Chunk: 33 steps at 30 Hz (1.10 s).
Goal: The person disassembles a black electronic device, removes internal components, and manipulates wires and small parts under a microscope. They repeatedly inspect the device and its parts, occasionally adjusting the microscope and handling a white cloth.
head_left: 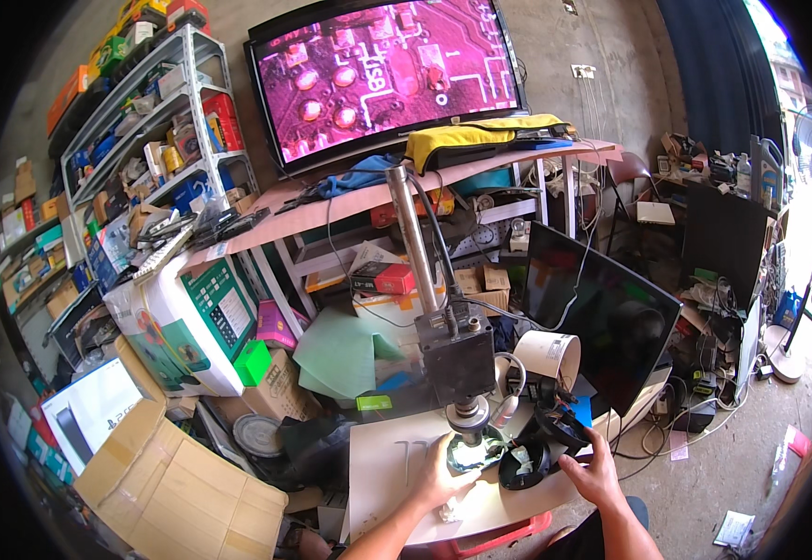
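Fingers of the left hand (438,476) press the lit circuit board (471,455) under the microscope (459,359), lower centre; steadying it seems wise. Right hand's (593,474) fingers: cannot tell.

A large monitor (389,77) at the upper centre shows a magnified pink circuit board. Below it a yellow bag (480,140) lies on a pink shelf (331,207). A metal rack (158,121) crammed with boxes fills the upper left. Flattened cardboard (177,490) sits lower left, and a dark screen (602,313) leans right of centre.
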Motion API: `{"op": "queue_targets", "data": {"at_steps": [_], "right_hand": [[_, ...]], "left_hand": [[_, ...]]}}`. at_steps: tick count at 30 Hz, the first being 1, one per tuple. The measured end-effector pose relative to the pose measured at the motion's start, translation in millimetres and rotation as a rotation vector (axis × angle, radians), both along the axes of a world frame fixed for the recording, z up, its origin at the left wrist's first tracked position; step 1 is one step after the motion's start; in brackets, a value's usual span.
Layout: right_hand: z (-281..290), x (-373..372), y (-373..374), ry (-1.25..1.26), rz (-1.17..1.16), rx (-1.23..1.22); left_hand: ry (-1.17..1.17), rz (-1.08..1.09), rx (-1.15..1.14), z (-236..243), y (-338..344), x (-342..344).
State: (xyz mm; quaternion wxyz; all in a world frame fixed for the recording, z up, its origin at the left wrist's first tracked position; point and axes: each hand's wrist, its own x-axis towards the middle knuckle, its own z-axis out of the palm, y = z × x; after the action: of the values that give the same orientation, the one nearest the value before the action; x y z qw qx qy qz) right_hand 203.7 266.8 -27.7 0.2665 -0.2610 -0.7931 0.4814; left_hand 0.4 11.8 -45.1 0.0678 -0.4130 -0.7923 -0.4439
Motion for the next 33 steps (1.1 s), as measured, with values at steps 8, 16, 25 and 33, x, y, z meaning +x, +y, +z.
{"op": "queue_targets", "data": {"at_steps": [8, 16, 25, 33], "right_hand": [[9.0, 1.5, -3.3, -0.021, 0.008, -0.050], [-5.1, -0.5, 2.2, -0.002, -0.002, -0.016], [-1.9, 0.2, 0.9, -0.011, -0.005, -0.016], [2.8, 0.6, -1.1, -0.017, -0.002, -0.028]], "left_hand": [[0.006, 0.008, 0.003, -0.4, -1.7, 1.3], [-0.008, 0.006, -0.010, -1.5, -0.2, -1.3], [-0.017, 0.000, -0.003, 1.1, -0.2, 0.0], [0.000, 0.010, -0.011, -0.1, -1.5, -0.6]]}}
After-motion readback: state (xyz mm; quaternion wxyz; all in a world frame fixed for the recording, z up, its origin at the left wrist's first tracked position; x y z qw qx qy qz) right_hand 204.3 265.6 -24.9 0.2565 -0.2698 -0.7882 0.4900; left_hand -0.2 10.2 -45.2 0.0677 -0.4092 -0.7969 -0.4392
